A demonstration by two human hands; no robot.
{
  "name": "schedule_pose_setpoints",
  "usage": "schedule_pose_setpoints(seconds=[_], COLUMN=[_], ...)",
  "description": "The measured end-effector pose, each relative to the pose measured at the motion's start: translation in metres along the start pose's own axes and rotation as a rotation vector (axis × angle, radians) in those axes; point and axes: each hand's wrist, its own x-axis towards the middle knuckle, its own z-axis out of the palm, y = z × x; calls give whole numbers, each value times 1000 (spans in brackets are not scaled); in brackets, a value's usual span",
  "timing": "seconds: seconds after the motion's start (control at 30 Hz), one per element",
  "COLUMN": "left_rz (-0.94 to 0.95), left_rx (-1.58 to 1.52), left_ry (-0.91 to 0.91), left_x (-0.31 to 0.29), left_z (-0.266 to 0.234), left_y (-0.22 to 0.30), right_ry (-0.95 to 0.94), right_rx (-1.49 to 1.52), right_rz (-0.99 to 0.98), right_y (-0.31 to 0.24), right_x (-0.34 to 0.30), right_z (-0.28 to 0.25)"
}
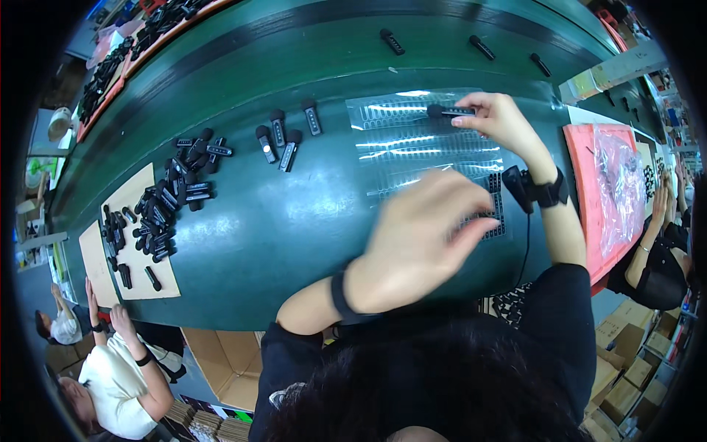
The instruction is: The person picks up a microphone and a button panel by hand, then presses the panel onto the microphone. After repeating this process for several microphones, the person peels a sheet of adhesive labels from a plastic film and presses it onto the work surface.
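Observation:
My right hand (501, 125) pinches a small black wireless microphone (462, 112) with a round foam top, above the upper part of a clear plastic sticker sheet (427, 151). My left hand (416, 239), smeared by motion, is over the sheet's lower part near rows of small black stickers (495, 188). Its thumb and fingers curve toward each other, but whether they hold anything is unclear. Several loose microphones, among them one upright microphone (310, 118), lie left of the sheet. Farther left is a pile of black microphones (166, 202).
Cardboard sheets (158, 276) bear more microphones at the left. A pink foam tray (589, 214) with clear plastic stands right. Microphones (482, 48) lie spaced along the far green belt (331, 44). A black wrist strap (551, 193) trails a cord. Co-workers (121, 376) sit both sides.

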Motion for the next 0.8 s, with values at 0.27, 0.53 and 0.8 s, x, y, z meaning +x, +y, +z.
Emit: schedule_pose_setpoints(seconds=[0.27, 0.53, 0.8], left_rz=[-234, -308, -301], left_rx=[-499, -550, -593], left_ry=[468, 478, 478], left_x=[-5, -6, -2], left_z=[-71, -77, -70], left_y=[4, 0, -4], right_ry=[440, 472, 484], right_rx=[64, 95, -3], right_rz=[-650, -758, -728], right_y=[-108, -128, -126], right_x=[-44, -48, -56], right_z=[48, 58, 56])
